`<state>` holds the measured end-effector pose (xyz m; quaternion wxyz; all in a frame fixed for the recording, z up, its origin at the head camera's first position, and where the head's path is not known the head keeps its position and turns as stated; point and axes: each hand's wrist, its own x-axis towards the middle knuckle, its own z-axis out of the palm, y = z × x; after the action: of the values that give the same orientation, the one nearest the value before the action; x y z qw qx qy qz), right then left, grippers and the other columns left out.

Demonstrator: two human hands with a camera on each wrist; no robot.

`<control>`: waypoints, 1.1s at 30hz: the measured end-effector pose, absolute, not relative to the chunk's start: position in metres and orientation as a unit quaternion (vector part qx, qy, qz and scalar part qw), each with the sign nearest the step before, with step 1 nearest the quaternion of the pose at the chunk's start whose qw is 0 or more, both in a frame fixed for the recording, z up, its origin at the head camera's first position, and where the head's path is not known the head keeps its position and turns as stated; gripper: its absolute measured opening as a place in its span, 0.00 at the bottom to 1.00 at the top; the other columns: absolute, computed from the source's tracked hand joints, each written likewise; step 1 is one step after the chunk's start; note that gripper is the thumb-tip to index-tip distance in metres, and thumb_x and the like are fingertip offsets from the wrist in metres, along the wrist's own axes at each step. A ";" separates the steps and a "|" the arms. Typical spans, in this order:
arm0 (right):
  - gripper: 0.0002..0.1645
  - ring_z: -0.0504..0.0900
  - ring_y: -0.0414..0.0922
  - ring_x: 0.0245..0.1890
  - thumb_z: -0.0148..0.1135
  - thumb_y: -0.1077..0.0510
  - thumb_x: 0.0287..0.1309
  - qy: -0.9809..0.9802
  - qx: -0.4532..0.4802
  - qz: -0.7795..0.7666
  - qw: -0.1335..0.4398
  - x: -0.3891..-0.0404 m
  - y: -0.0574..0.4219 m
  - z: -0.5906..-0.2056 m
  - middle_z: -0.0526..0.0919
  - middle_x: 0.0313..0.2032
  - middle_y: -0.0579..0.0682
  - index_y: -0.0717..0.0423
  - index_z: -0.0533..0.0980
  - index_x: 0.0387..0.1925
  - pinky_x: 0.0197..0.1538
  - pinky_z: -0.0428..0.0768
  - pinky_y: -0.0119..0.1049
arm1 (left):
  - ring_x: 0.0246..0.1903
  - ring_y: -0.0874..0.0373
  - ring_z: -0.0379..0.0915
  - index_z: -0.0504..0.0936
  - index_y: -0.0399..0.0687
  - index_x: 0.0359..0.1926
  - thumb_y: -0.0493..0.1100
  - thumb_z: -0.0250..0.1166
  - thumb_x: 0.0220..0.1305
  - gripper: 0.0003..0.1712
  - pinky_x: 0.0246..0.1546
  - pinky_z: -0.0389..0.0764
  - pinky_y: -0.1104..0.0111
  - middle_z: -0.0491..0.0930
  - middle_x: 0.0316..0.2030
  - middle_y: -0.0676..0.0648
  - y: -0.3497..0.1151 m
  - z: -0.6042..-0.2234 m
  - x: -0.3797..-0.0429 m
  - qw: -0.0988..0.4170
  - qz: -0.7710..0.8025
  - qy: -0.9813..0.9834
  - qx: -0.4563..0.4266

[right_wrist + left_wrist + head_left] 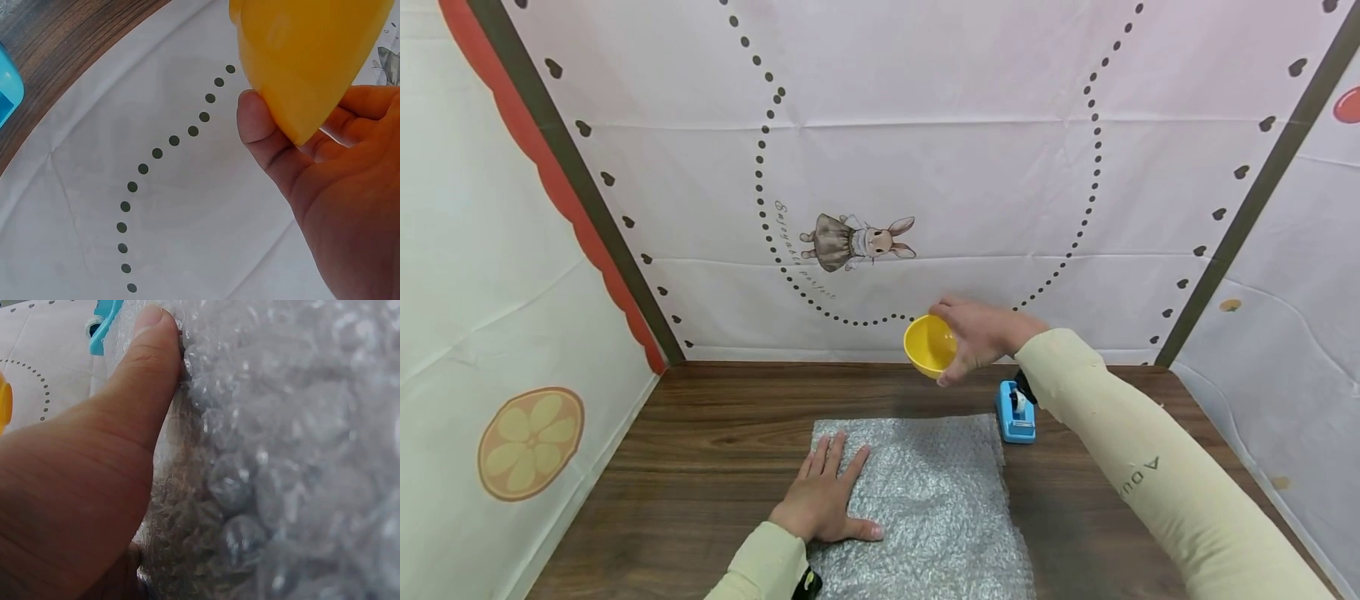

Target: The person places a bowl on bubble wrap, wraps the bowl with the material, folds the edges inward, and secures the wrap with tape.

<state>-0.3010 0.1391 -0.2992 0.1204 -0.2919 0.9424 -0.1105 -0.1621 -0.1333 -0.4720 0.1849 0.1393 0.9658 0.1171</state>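
Note:
A yellow bowl is held up off the table in my right hand, its opening tipped toward the head camera. In the right wrist view the thumb presses one side of the bowl and the other fingers go behind it. A sheet of bubble wrap lies flat on the table below. Spread fingers of my left hand rest on its left part. The left wrist view shows that thumb stretched along the bubbles of the wrap.
At the back right corner of the wrap stands a blue tape dispenser. The brown wooden table meets a white printed cloth at its back edge, and similar cloths hang at both sides.

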 end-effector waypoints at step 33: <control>0.70 0.75 0.49 0.60 0.84 0.39 0.38 0.923 -0.351 -0.092 0.124 -0.274 0.118 -0.282 0.70 0.69 0.51 0.56 0.59 0.79 0.65 0.81 0.48 | 0.84 0.34 0.30 0.49 0.56 0.84 0.79 0.70 0.51 0.70 0.82 0.44 0.41 0.35 0.84 0.35 -0.135 -0.473 -0.164 0.192 0.121 0.963 0.142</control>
<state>-0.2736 0.1177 -0.2824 0.1244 -0.3512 0.9235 -0.0915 -0.1639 -0.1349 -0.4728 0.1925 0.1419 0.9634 0.1214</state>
